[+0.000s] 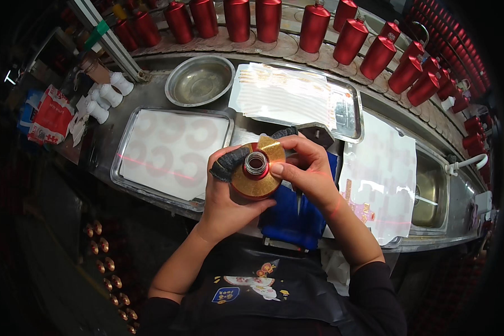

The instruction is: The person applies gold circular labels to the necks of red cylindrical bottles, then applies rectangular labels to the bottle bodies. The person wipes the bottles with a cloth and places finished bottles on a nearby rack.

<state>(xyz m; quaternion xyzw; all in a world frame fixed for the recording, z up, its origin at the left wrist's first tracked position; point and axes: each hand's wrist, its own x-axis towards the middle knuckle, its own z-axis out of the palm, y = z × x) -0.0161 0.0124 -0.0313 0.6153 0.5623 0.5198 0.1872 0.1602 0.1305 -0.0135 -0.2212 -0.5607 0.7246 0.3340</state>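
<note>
Working over a steel tabletop [143, 95] and blue pad [288, 221]: red bottle [257, 196], seen end-on, between left hand [219, 196] and right hand [312, 172].
Left fingers wrap the bottle's side; right fingers pinch the gold label [245, 186] at an end that looks lifted. Likely risk: uneven tug creases or tears the label, or slick sides let the bottle twist if the left grip loosens. Bottle smooth, metallic, rounded; label thin, glittery, ring-shaped, around the silvery neck [256, 156].

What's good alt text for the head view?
The left hand holds a red bottle, open neck toward the camera, while the right hand touches the gold label around that neck. Beyond are a metal basin and many red bottles.
</note>
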